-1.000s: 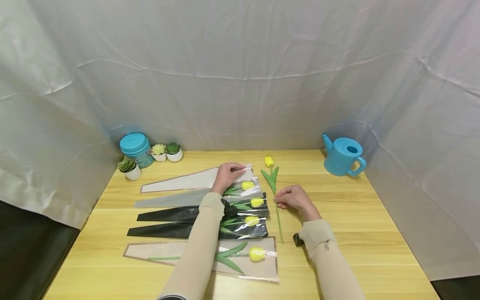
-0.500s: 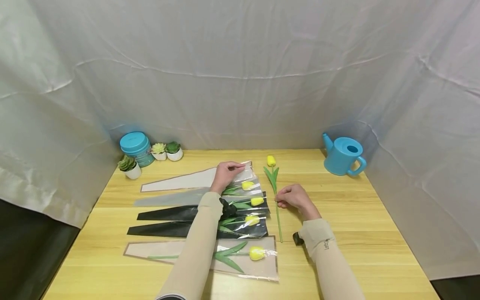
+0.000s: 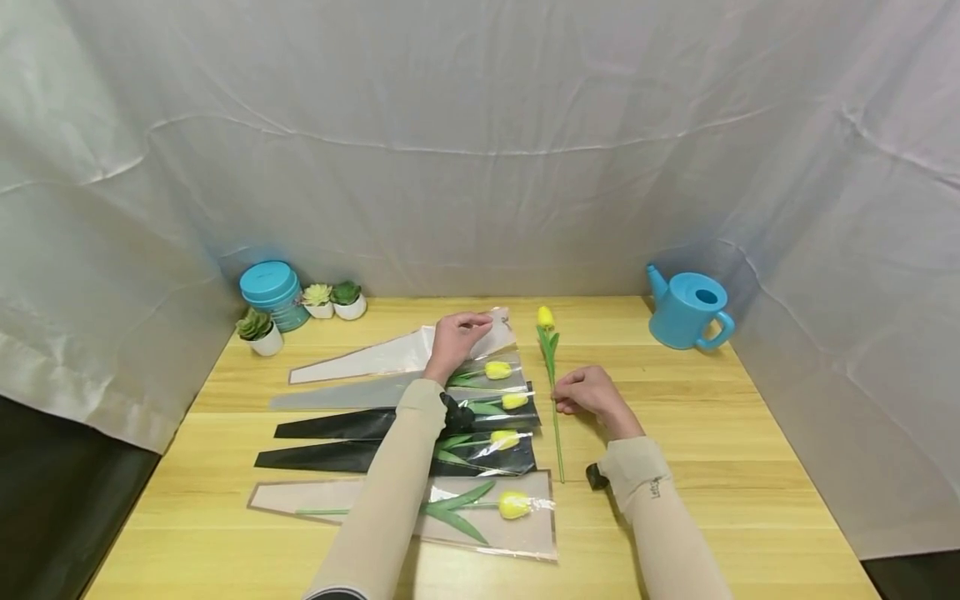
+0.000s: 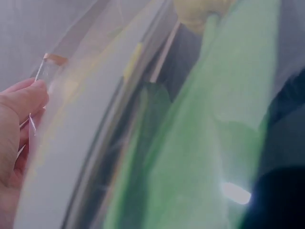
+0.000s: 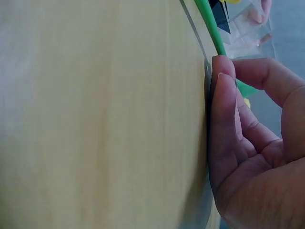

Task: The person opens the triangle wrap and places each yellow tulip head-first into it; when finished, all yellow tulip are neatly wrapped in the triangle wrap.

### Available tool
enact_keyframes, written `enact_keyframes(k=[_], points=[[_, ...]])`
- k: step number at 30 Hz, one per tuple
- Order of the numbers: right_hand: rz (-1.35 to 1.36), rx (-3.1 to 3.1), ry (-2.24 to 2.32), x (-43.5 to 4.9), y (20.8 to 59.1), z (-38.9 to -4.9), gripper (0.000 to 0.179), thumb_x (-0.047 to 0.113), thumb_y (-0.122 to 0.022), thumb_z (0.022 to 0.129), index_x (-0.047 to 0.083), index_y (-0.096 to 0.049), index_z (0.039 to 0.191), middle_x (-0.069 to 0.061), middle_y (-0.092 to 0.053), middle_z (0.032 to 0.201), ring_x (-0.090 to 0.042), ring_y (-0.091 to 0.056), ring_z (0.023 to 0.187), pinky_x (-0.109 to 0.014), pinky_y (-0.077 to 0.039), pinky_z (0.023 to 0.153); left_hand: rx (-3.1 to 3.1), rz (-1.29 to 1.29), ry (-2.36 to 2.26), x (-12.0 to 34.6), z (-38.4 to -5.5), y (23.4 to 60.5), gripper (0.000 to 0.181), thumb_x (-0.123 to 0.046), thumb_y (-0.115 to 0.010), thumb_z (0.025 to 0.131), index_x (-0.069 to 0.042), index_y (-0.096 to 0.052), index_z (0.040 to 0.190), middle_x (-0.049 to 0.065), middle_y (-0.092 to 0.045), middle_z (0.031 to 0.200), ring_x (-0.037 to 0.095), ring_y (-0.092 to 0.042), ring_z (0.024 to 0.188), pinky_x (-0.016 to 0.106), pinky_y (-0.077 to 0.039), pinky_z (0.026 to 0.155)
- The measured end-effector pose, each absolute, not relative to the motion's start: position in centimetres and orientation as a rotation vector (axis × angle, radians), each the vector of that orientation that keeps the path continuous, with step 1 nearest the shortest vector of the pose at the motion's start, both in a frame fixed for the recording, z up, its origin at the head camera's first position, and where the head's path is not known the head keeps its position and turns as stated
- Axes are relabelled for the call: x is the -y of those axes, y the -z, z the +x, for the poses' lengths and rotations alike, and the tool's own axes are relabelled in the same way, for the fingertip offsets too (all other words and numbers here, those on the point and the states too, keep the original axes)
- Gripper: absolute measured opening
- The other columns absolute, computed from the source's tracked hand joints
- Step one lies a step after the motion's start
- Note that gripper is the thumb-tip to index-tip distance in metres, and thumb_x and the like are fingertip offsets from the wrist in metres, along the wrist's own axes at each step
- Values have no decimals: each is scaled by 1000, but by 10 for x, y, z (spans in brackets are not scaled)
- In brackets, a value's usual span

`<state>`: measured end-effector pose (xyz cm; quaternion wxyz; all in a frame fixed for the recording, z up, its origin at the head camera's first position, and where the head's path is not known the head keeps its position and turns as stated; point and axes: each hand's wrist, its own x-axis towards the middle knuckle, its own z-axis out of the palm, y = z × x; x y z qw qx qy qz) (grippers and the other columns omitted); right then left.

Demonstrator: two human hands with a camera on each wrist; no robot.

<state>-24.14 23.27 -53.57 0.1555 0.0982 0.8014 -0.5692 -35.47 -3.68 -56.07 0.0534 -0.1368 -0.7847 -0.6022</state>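
At the back of a row of flower wrapping sleeves, my left hand (image 3: 453,343) pinches the mouth edge of a white, clear-fronted sleeve (image 3: 378,358). The left wrist view has that hand (image 4: 21,107) gripping clear film at the left. My right hand (image 3: 594,397) pinches the green stem of a loose yellow tulip (image 3: 546,317), which points away from me, right of the sleeves. In the right wrist view the thumb and fingertips of the right hand (image 5: 248,138) meet on the stem (image 5: 209,26), close over the wood.
A grey sleeve (image 3: 330,397), two black sleeves (image 3: 330,427) and a pinkish sleeve (image 3: 517,542) lie nearer, with yellow tulips inside. A blue watering can (image 3: 684,312) stands back right. Small potted succulents (image 3: 348,302) and a blue-lidded jar (image 3: 270,287) stand back left on the wooden table (image 3: 750,500).
The white sleeve's mouth has lifted and shifted slightly back with my left hand. The loose tulip has turned in my right fingers, its bloom swinging a little right and its leaves drawing together.
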Motion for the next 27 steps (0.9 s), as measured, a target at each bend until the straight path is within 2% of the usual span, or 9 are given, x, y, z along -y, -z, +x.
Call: enact_keyframes(k=[5, 12, 16, 21, 27], points=[[323, -2261, 1695, -237, 536, -241, 20, 0, -70, 94, -12, -71, 110, -14, -74, 84, -13, -70, 65, -27, -61, 63, 2401, -420, 1797, 38, -356, 555, 17, -30, -77, 95, -17, -83, 105, 0, -78, 116, 17, -67, 115, 37, -50, 100], [397, -2285, 1794, -244, 530, -240, 21, 2, -66, 94, -10, -69, 111, -13, -71, 87, -14, -69, 67, -33, -62, 67, 2394, -416, 1726, 47, -359, 545, 18, -29, -77, 96, -17, -82, 108, 4, -79, 105, 20, -67, 96, 34, -51, 87], [387, -2334, 1821, -247, 525, -240, 22, 5, -64, 96, -10, -68, 113, -13, -70, 91, -14, -70, 71, -38, -63, 75, 2399, -445, 1717, 51, -360, 541, 18, -28, -76, 97, -15, -82, 108, 4, -79, 106, 17, -68, 97, 31, -52, 88], [391, -2359, 1863, -252, 519, -241, 25, 5, -62, 97, -11, -67, 116, -12, -71, 94, -14, -71, 74, -41, -63, 81, 2428, -517, 1709, 55, -357, 539, 17, -26, -76, 97, -15, -82, 107, 3, -79, 104, 17, -67, 89, 28, -53, 82], [432, -2375, 1945, -256, 516, -243, 27, 5, -63, 96, -9, -67, 118, -5, -72, 86, -14, -72, 72, -42, -63, 83, 2460, -577, 1704, 56, -350, 537, 16, -28, -77, 96, -17, -82, 106, 0, -79, 103, 15, -65, 87, 27, -52, 77]])
